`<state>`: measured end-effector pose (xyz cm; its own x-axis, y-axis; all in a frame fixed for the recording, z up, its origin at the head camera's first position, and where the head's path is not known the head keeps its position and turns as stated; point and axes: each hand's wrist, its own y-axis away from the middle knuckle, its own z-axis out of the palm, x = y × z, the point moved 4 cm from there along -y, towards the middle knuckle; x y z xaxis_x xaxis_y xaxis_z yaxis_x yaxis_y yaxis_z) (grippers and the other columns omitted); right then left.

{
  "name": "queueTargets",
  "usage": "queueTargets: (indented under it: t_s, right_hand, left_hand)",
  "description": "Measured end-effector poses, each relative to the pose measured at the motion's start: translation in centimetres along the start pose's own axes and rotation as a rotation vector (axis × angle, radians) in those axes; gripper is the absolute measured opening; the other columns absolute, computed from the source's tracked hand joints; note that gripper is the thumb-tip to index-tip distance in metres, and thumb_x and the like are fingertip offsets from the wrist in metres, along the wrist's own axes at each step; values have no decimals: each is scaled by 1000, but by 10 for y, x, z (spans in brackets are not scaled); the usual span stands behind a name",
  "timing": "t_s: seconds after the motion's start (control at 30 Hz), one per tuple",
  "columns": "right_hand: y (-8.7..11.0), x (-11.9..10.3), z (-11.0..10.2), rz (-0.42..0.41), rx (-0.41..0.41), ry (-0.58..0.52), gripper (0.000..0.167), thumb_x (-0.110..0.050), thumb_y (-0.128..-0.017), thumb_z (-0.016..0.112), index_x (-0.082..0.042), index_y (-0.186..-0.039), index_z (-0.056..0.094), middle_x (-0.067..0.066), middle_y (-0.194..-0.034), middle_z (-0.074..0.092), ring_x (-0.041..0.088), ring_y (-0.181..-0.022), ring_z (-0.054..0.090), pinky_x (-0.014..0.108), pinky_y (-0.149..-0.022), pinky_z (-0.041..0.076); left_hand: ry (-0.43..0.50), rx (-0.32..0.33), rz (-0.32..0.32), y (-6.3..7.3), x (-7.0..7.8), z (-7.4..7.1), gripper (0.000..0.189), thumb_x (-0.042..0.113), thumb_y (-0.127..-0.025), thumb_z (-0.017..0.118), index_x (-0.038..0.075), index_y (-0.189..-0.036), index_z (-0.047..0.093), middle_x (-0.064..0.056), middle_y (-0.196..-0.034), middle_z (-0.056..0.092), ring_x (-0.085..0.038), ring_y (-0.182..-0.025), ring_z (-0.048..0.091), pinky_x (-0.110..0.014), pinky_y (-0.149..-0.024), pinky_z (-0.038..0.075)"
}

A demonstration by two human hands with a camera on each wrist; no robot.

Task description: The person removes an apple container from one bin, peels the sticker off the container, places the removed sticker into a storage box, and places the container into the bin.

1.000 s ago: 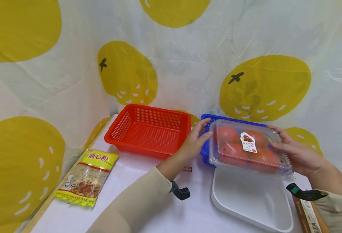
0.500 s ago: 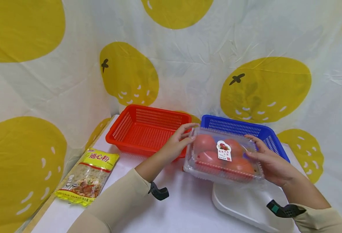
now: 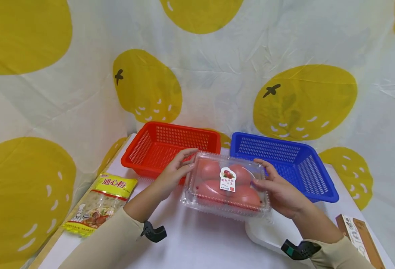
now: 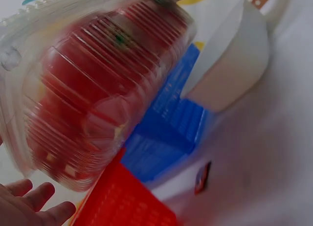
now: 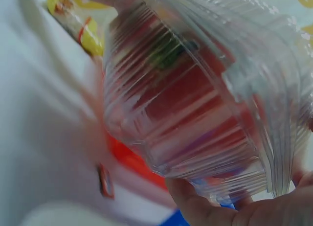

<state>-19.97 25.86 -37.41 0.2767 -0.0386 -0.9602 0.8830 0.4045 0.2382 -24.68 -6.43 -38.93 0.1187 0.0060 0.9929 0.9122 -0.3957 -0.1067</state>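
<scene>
Holding clear tomato box (image 3: 229, 186) above counter (image 3: 187, 244) middle: right hand (image 3: 281, 194) clasps right edge with fingers; left hand (image 3: 172, 173), fingers loosely straight, at left edge (red basket (image 3: 184, 133) behind, blue basket (image 3: 268, 144) nearer counter's right edge).

My clamshell of tomatoes (image 3: 229, 185) hides part of the white tub (image 3: 266, 231) below it and a corner of the red basket (image 3: 182, 136) behind it. Left of the clamshell, my left sleeve (image 3: 117, 233) covers an edge of the macaroni bag (image 3: 105, 198). Right of it, the bottom edge cuts off a brown box (image 3: 369, 239). A small packet (image 4: 201, 179) beyond it is too blurred to read.
</scene>
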Motion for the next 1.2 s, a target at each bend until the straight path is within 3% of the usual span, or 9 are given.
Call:
queueTargets:
  t_s: [0.17,0.4,0.6,0.83,1.03,1.2]
  right_hand:
    - [-11,5,26,-12,-10,-44,69,-14,-108,58,-39,-156,16,15,-160,30,29,-131,59,48,-103,57]
    - [-21,11,57,9,-12,-50,76,-12,-105,63,-36,-161,15,19,-165,23,35,-135,53,49,-103,57]
    - [-28,22,88,-11,-57,-58,81,-11,-103,66,-29,-163,15,21,-161,30,34,-128,61,51,-100,58]
    - [-34,41,117,-23,-73,-96,78,-10,-101,68,-24,-161,21,22,-154,37,31,-125,61,46,-100,57]
    - [-37,63,132,-11,-69,-140,72,-10,-101,67,-26,-158,25,18,-155,36,31,-122,61,47,-97,57]
    - [-41,80,138,11,-36,-173,72,-11,-101,68,-27,-157,25,17,-154,36,29,-116,64,46,-90,59]
  left_hand:
    - [20,26,0,18,-1,-18,53,24,-108,60,23,-159,43,-9,-165,39,-40,-152,38,-64,-111,47]
    - [33,70,71,43,1,-37,56,19,-108,58,17,-161,38,-9,-165,38,-40,-150,40,-55,-111,49]
    - [29,103,71,69,-1,-54,54,16,-109,56,15,-160,39,-14,-161,42,-34,-140,49,-36,-102,56]
    - [20,130,75,97,-9,-68,54,13,-109,55,14,-161,38,-8,-163,36,-22,-137,51,-34,-101,57]
    - [-6,146,57,110,-19,-77,51,14,-111,53,13,-160,38,-17,-160,37,-19,-132,54,-33,-100,57]
    - [-18,166,-5,115,-29,-82,52,16,-110,55,14,-159,39,-22,-161,37,-32,-138,47,-34,-100,56]
